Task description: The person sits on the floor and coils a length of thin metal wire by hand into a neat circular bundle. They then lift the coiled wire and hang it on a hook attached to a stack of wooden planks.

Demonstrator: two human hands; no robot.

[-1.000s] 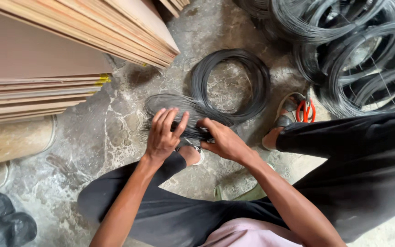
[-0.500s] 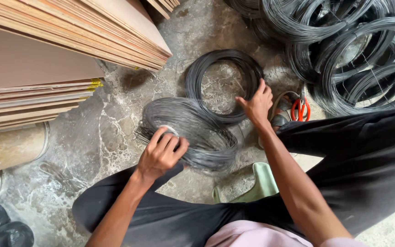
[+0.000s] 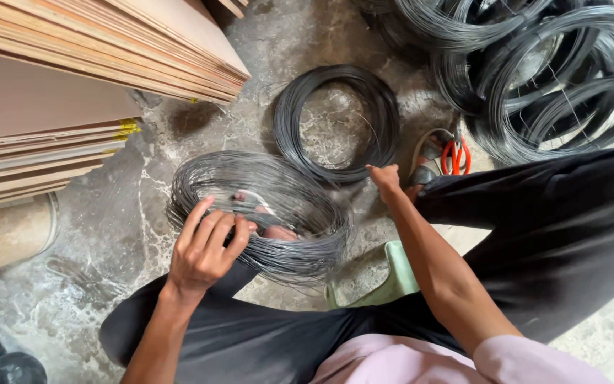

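Rough, mottled concrete floor fills the middle of the frame, hemmed in on most sides. Stacked plywood sheets crowd the upper left, their layered edges overhanging the floor and ending just short of the wire below them. A heap of large black wire coils takes the upper right corner and runs out of frame. Between the two lies a smaller black wire coil, flat on the concrete, with bare floor showing through its centre.

Just below and left of it, overlapping its lower edge, a grey wire coil sits tilted over the person's knee and foot at mid-frame. The left hand grips the near rim of this grey coil, fingers curled over the strands. The right hand is at the lower right edge of the black coil, closed with its fingertips pinched together; whether it grasps a strand cannot be told.

Red-handled cutters lie beside a sandal right of that hand, hard against the big coils. A pale green stool shows under the right forearm. Black trousers span the lower frame. Open floor remains mainly at centre left, between the plywood and the grey coil.
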